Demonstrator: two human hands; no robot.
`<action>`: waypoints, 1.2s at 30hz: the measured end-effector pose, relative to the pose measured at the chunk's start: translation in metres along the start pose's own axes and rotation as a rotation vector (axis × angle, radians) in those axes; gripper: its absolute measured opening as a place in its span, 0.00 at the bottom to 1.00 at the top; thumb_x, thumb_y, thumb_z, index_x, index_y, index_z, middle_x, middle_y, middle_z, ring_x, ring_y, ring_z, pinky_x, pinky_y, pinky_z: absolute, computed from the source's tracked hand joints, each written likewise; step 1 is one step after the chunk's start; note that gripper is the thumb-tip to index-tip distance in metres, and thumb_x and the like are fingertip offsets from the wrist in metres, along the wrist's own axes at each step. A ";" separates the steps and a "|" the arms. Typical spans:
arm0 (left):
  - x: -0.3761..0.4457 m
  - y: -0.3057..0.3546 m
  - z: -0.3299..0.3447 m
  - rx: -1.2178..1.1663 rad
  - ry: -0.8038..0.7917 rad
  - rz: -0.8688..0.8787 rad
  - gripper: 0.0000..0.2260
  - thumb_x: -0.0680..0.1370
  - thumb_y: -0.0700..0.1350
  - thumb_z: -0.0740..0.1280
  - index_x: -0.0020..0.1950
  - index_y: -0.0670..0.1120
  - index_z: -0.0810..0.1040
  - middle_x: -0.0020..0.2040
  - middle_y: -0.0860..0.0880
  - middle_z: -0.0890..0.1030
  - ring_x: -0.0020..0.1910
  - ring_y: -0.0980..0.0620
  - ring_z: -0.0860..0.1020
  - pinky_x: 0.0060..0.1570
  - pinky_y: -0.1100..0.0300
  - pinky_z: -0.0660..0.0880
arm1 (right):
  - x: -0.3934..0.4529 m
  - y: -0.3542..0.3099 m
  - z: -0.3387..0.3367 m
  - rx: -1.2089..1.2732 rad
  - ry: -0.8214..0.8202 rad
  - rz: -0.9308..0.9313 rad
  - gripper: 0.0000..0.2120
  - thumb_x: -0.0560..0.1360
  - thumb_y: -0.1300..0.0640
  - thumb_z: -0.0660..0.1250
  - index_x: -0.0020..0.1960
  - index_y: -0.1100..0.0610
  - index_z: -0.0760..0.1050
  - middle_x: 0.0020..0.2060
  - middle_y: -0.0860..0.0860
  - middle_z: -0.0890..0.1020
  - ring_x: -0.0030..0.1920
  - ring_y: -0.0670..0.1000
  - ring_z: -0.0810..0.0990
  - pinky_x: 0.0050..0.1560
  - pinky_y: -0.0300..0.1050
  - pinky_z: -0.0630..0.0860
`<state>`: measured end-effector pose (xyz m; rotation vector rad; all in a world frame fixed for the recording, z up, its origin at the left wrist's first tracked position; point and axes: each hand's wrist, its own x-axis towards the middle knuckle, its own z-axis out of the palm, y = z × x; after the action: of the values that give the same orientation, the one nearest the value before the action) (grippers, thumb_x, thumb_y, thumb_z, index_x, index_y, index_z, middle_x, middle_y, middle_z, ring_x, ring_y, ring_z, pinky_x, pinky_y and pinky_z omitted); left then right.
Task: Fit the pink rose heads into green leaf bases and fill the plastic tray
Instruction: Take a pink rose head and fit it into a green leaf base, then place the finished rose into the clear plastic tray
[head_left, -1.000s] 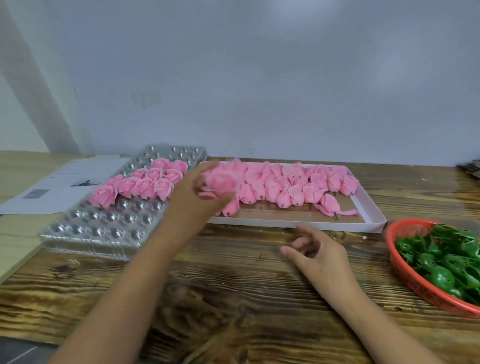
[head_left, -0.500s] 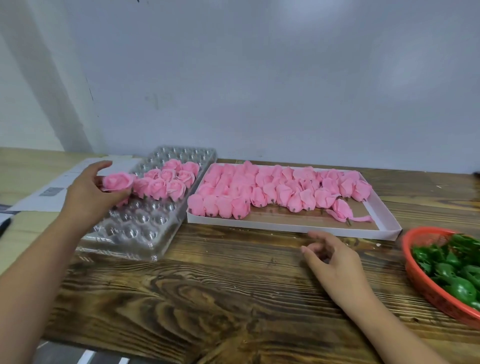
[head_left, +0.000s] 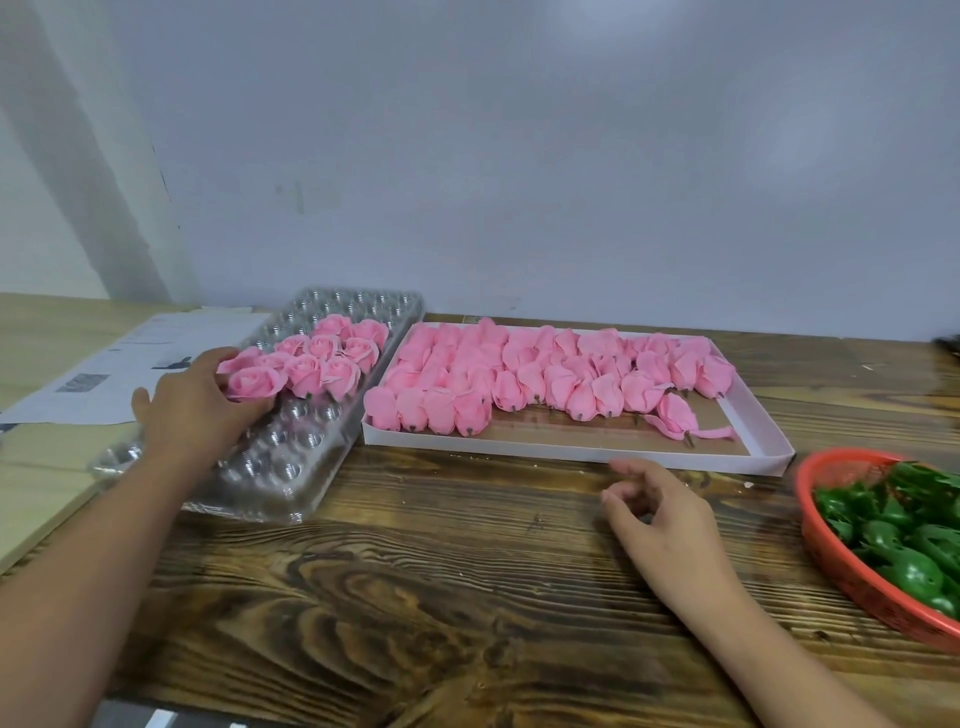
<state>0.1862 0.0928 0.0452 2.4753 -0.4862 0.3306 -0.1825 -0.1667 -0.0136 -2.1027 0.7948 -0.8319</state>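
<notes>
My left hand grips a pink rose head and holds it down on the clear plastic tray, at the near end of the row of several roses standing in it. A white shallow box beside the tray holds many loose pink rose heads. My right hand rests on the wooden table with fingers loosely curled and holds nothing. The red basket of green leaf bases sits at the right edge.
Printed paper sheets lie left of the tray on a lighter board. A grey wall runs close behind the table. Bare dark wood table stretches between my arms.
My left hand carried the rose from over the white box leftward to the plastic tray and lowered it into a cell. The right hand stayed on the table.
</notes>
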 end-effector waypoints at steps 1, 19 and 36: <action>0.001 0.000 -0.001 0.044 0.003 -0.005 0.32 0.71 0.57 0.79 0.71 0.50 0.74 0.53 0.41 0.85 0.61 0.35 0.77 0.69 0.39 0.60 | 0.000 0.000 0.000 -0.006 -0.003 -0.003 0.15 0.74 0.60 0.71 0.58 0.46 0.76 0.38 0.36 0.82 0.40 0.40 0.80 0.41 0.26 0.71; 0.012 0.003 -0.013 0.162 -0.190 -0.009 0.33 0.72 0.56 0.78 0.75 0.50 0.73 0.58 0.42 0.85 0.64 0.36 0.77 0.75 0.34 0.55 | -0.001 -0.003 0.000 0.009 -0.005 -0.009 0.15 0.75 0.61 0.69 0.57 0.45 0.75 0.39 0.34 0.81 0.39 0.40 0.79 0.40 0.27 0.71; 0.017 0.010 -0.011 0.294 -0.230 -0.004 0.26 0.75 0.50 0.73 0.72 0.54 0.73 0.55 0.45 0.85 0.62 0.38 0.77 0.77 0.31 0.46 | -0.001 0.000 0.001 0.022 0.007 -0.009 0.16 0.75 0.63 0.68 0.57 0.46 0.75 0.41 0.33 0.81 0.42 0.40 0.80 0.41 0.26 0.71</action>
<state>0.1960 0.0868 0.0648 2.8176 -0.5598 0.1204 -0.1827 -0.1653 -0.0143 -2.0871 0.7768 -0.8491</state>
